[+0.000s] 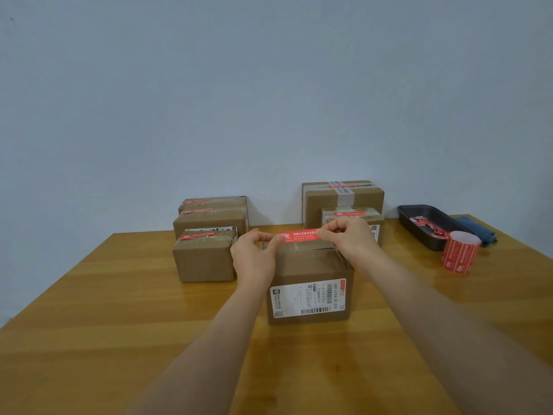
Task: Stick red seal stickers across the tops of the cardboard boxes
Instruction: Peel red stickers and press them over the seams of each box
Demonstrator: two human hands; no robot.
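At frame centre, the left hand [253, 259] and right hand [350, 238] each pinch one end of a red seal sticker [299, 236], stretched flat to lay across the cardboard box [309, 283].

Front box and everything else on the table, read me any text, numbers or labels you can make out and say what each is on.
"642 L714 00 015", roughly: white shipping label on the front box.
White Chinese characters on the red seal sticker, pinched by the left hand and right hand: too blurred.
Sticker roll print: too small.
Labels on the back boxes: unreadable.
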